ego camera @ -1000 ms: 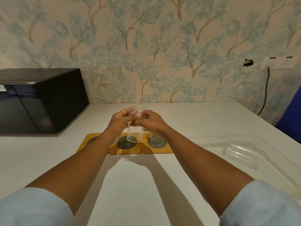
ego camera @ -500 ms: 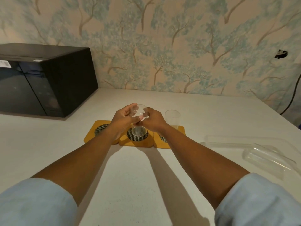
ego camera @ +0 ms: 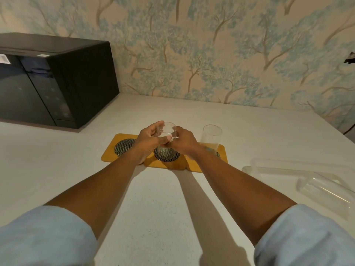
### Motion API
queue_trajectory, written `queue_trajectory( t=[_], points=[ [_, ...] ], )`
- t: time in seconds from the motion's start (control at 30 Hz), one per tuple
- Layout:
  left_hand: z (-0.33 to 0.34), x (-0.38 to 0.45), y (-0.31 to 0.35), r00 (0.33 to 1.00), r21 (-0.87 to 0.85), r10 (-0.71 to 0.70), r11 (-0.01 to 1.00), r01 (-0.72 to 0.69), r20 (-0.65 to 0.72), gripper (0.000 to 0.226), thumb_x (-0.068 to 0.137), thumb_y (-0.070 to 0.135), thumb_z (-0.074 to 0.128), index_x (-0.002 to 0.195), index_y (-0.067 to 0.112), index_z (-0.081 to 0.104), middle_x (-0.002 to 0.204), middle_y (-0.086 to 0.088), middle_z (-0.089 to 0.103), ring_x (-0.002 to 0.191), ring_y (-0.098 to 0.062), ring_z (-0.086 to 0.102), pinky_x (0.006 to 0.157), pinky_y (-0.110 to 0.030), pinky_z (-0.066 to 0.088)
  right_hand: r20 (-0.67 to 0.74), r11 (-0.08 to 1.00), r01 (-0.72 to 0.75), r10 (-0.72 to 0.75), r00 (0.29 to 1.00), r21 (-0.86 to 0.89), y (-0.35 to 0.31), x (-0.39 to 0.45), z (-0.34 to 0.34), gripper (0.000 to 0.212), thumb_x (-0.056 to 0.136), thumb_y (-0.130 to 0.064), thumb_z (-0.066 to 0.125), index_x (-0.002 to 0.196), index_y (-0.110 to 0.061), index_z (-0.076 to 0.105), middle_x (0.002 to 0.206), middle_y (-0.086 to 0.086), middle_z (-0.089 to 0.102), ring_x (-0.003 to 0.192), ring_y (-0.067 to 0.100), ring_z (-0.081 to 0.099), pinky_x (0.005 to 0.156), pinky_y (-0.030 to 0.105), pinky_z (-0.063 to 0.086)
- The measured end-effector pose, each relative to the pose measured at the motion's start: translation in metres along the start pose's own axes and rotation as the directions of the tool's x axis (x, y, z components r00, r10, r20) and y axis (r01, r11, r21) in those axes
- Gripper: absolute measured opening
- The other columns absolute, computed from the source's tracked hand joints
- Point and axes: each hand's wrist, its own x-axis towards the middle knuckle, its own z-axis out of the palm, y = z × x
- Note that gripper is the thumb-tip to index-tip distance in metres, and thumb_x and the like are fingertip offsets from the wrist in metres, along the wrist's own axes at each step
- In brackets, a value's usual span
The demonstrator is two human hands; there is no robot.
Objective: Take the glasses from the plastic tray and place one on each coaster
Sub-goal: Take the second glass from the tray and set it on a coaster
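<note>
While one glass (ego camera: 211,138) stands on the right coaster (ego camera: 221,157), a second reaches the middle.
Both hands' grip holds that glass (ego camera: 166,143); left coaster (ego camera: 123,146) bare, one glass in tray (ego camera: 324,191).

1. No text, brand, number or sign can be read anywhere in the view.
2. The black microwave (ego camera: 55,81) carries a white sticker (ego camera: 3,58) at the top left of its door, with dark marks too small and blurred to make out.
3. A second small pale label (ego camera: 42,55) sits along the top front edge of the same appliance; its print cannot be read either.
</note>
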Motion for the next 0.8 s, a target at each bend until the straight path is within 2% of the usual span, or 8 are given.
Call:
queue_trajectory(
  t=[0.23,0.33,0.4,0.47,0.53,0.57,0.63,0.8],
  points=[
    [0.003,0.004,-0.005,0.999,0.005,-0.012,1.000,0.012,-0.043,0.080,0.075,0.008,0.084,0.146,0.018,0.048,0.148,-0.001,0.053,0.136,-0.020,0.047,0.109,-0.038,0.045,0.023,0.997,0.019,-0.018,1.000,-0.072,0.001,-0.002,0.000,0.072,0.077,-0.029,0.082,0.138,-0.012,0.047,0.127,0.008,0.065,0.115,0.026,0.059,0.092,0.039,0.052],
    [0.006,0.004,-0.003,0.997,0.077,0.018,0.997,-0.012,-0.076,0.093,0.070,0.013,0.089,0.150,0.020,0.042,0.153,-0.002,0.047,0.140,-0.020,0.043,0.107,-0.033,0.045,0.015,0.992,-0.011,0.013,1.000,-0.122,-0.001,-0.003,-0.002,0.068,0.074,-0.032,0.085,0.126,-0.007,0.050,0.121,0.011,0.065,0.108,0.028,0.060,0.077,0.034,0.053],
    [0.009,0.004,0.001,0.989,0.168,0.098,0.983,-0.078,-0.112,0.096,0.071,0.023,0.089,0.151,0.025,0.037,0.156,0.000,0.043,0.143,-0.018,0.038,0.098,-0.019,0.043,-0.001,0.990,-0.029,0.029,1.000,-0.136,-0.003,-0.001,-0.006,0.068,0.071,-0.034,0.086,0.120,-0.006,0.049,0.121,0.013,0.064,0.103,0.027,0.059,0.065,0.027,0.047],
    [0.015,0.001,0.010,0.966,0.242,0.210,0.955,-0.170,-0.150,0.091,0.074,0.031,0.087,0.150,0.028,0.038,0.157,0.002,0.042,0.144,-0.015,0.036,0.092,-0.013,0.036,-0.024,0.991,-0.020,0.017,1.000,-0.135,-0.007,-0.005,-0.015,0.085,0.072,-0.036,0.086,0.136,-0.003,0.043,0.135,0.017,0.057,0.116,0.030,0.057,0.075,0.027,0.047],
    [0.016,0.000,0.015,0.941,0.279,0.289,0.931,-0.234,-0.176,0.080,0.077,0.036,0.083,0.146,0.029,0.043,0.153,0.004,0.046,0.142,-0.011,0.039,0.101,-0.021,0.035,-0.046,0.991,-0.014,0.008,0.999,-0.132,-0.012,-0.007,-0.020,0.100,0.074,-0.039,0.083,0.150,-0.001,0.029,0.150,0.017,0.045,0.133,0.031,0.048,0.094,0.032,0.046],
    [0.016,-0.001,0.016,0.931,0.288,0.316,0.923,-0.257,-0.181,0.073,0.079,0.036,0.081,0.143,0.030,0.046,0.150,0.005,0.050,0.139,-0.009,0.042,0.105,-0.025,0.036,-0.060,0.993,-0.003,-0.004,0.998,-0.122,-0.015,-0.008,-0.022,0.100,0.076,-0.039,0.082,0.151,-0.002,0.028,0.152,0.016,0.042,0.135,0.030,0.046,0.099,0.035,0.046],
    [0.021,-0.005,0.022,0.913,0.298,0.361,0.907,-0.297,-0.190,0.058,0.084,0.034,0.077,0.136,0.030,0.053,0.137,0.010,0.059,0.127,-0.003,0.051,0.103,-0.026,0.042,-0.118,0.994,0.039,-0.050,0.992,-0.100,-0.020,-0.013,-0.029,0.089,0.078,-0.039,0.080,0.147,-0.003,0.037,0.149,0.015,0.046,0.132,0.029,0.050,0.100,0.038,0.048],
    [0.051,-0.017,0.046,0.867,0.264,0.440,0.887,-0.379,-0.234,0.028,0.091,0.028,0.068,0.118,0.031,0.062,0.107,0.013,0.069,0.095,0.008,0.063,0.076,-0.007,0.048,-0.278,0.986,0.140,-0.160,0.947,-0.089,-0.030,-0.035,-0.065,0.050,0.082,-0.037,0.078,0.119,-0.006,0.064,0.118,0.008,0.068,0.099,0.020,0.068,0.079,0.028,0.052]
  ],
)
